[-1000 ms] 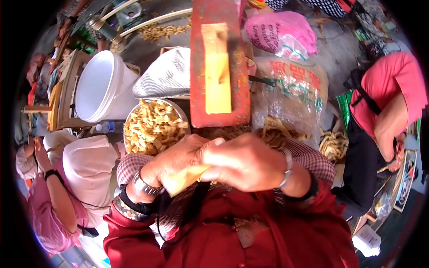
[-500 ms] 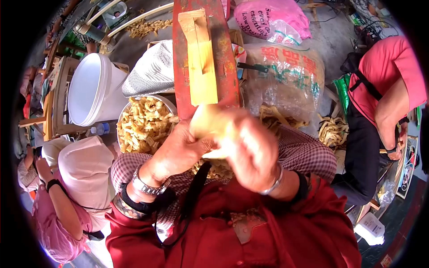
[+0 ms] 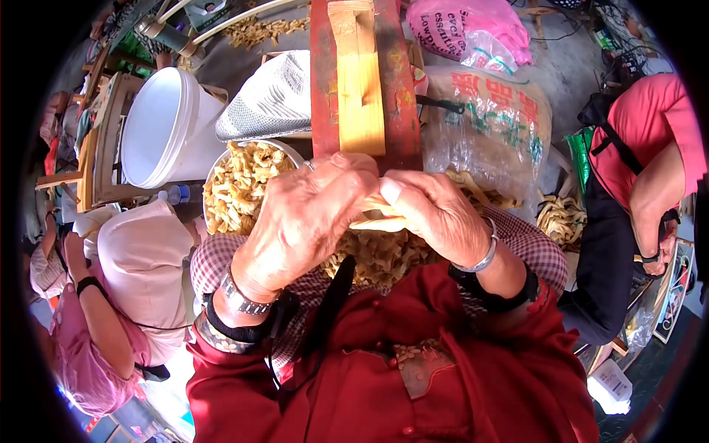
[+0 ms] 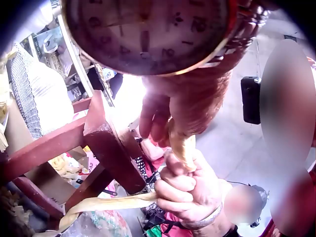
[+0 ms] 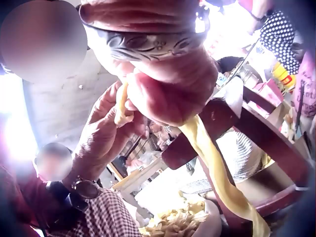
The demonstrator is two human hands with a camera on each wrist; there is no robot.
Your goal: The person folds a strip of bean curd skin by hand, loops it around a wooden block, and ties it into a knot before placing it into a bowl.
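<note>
Between both hands runs a long, pale yellow, pliable strip [image 3: 379, 222], held just above the lap. My left hand [image 3: 303, 214], with a watch at its wrist, pinches one end with curled fingers. Close beside it, my right hand [image 3: 443, 218], wearing a silver bangle, grips the strip with the thumb on top. In the right wrist view, a long tail of the strip [image 5: 217, 168] hangs down out of the right fist. Below the hands, a heap of curled, knotted pale pieces [image 3: 388, 258] lies in the lap.
Ahead stands a red wooden bench [image 3: 402, 111] bearing a yellow wooden block [image 3: 360, 111]. A bowl [image 3: 294, 151] of similar pieces and a white bucket [image 3: 155, 133] are at left. At right are a clear plastic sack [image 3: 487, 118] and loose strips [image 3: 561, 220]. People sit on both sides.
The right hand, blurred in the earlier frames as it moved over the left, is now steady beside it. The strip now shows between the hands, and the pale piece under the left hand is gone from sight.
</note>
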